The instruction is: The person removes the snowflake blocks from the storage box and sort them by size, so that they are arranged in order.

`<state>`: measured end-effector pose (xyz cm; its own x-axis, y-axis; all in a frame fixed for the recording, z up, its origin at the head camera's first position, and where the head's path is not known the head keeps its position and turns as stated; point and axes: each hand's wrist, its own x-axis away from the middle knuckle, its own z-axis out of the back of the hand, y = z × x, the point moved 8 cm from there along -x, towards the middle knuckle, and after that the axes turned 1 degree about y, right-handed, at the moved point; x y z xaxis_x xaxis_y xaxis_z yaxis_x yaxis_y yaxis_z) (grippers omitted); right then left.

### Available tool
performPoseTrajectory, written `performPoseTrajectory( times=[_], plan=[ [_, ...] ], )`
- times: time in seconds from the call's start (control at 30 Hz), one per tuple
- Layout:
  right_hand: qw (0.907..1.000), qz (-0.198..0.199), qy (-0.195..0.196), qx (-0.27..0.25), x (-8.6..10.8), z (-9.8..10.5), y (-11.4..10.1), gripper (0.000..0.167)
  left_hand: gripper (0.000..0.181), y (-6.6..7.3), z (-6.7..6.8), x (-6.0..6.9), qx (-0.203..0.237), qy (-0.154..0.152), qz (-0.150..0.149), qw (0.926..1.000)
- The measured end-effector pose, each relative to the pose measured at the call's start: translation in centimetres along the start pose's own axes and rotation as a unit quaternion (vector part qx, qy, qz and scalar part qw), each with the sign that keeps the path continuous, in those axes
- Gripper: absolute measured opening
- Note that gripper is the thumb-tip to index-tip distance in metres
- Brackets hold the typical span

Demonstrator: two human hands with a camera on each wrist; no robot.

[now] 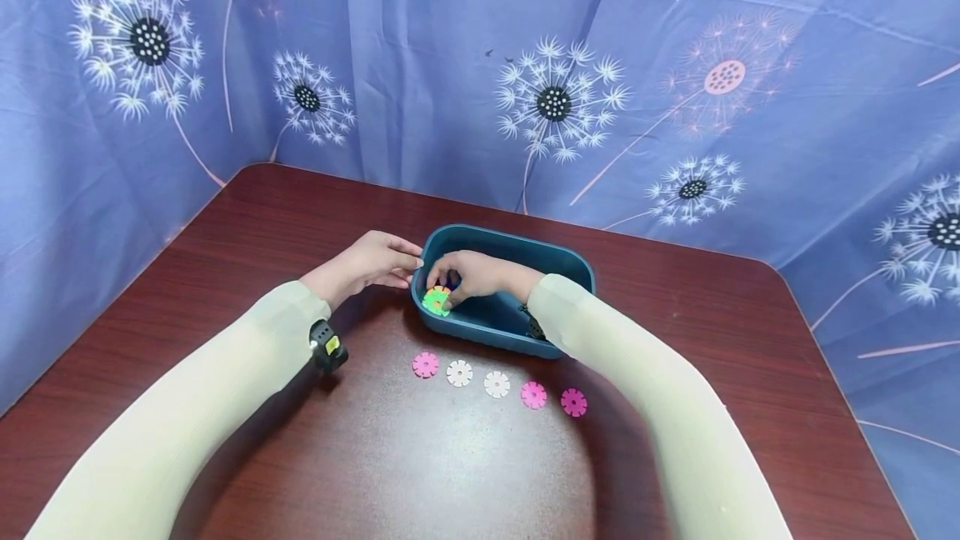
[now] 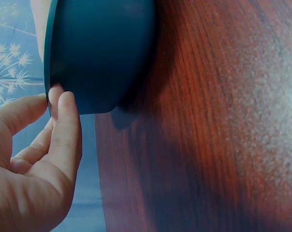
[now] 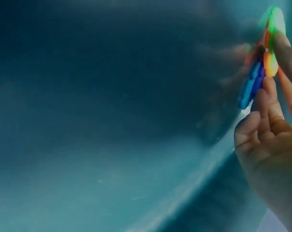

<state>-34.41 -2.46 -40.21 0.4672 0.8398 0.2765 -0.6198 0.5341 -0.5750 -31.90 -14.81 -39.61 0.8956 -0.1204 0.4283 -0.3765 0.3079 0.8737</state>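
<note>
A dark teal oblong bin (image 1: 510, 333) stands on the table. At its left end my left hand (image 1: 377, 263) pinches the rim between thumb and fingertips; in the left wrist view the fingers (image 2: 67, 121) lie against the outer wall. Inside the bin, at its left end, my right hand (image 1: 477, 275) holds a bright green notched disc (image 1: 435, 301). An orange disc (image 3: 270, 64) shows against the green one in the right wrist view, by the thumb and fingers. Blue discs (image 3: 251, 86) are just beside them; whether the fingers grip these too, I cannot tell.
In front of the bin lies a row of notched discs: a pink disc (image 1: 425, 365), a white disc (image 1: 460, 372), another white disc (image 1: 497, 384) and two magenta discs (image 1: 534, 395). The brown wooden table (image 1: 300, 457) meets a blue dandelion-print cloth (image 1: 450, 65) behind.
</note>
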Motion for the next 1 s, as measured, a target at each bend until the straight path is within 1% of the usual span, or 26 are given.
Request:
performPoseTrajectory(
  times=[0.13,0.3,0.43,0.6,0.73,0.83,1.0],
  plan=[
    [0.9991,-0.016,0.025,-0.031,0.1,0.7,0.8,0.030,0.042,0.1,-0.1,0.0,-0.001,0.000,-0.003,1.0000],
    [0.9969,-0.032,0.065,-0.032,0.3,2.2,1.8,0.029,0.042,0.2,-0.1,0.0,-0.002,0.005,-0.005,1.0000],
    [0.9938,-0.045,0.093,-0.041,0.9,3.2,2.4,0.026,0.042,0.2,-0.1,-0.1,-0.004,0.007,-0.006,0.9999],
    [0.9898,-0.067,0.114,-0.054,2.1,4.3,2.7,0.024,0.043,0.2,-0.3,0.1,-0.004,0.005,-0.005,1.0000],
    [0.9834,-0.093,0.132,-0.084,3.8,5.6,2.9,0.022,0.044,0.4,-0.4,0.3,-0.005,0.001,-0.007,1.0000],
    [0.9783,-0.103,0.144,-0.108,5.6,6.7,2.5,0.019,0.044,0.4,-0.4,0.4,-0.006,0.000,-0.006,1.0000],
    [0.9749,-0.105,0.162,-0.110,9.0,8.5,1.1,0.015,0.044,0.4,-0.2,0.4,-0.009,0.004,-0.009,0.9999]
  ],
)
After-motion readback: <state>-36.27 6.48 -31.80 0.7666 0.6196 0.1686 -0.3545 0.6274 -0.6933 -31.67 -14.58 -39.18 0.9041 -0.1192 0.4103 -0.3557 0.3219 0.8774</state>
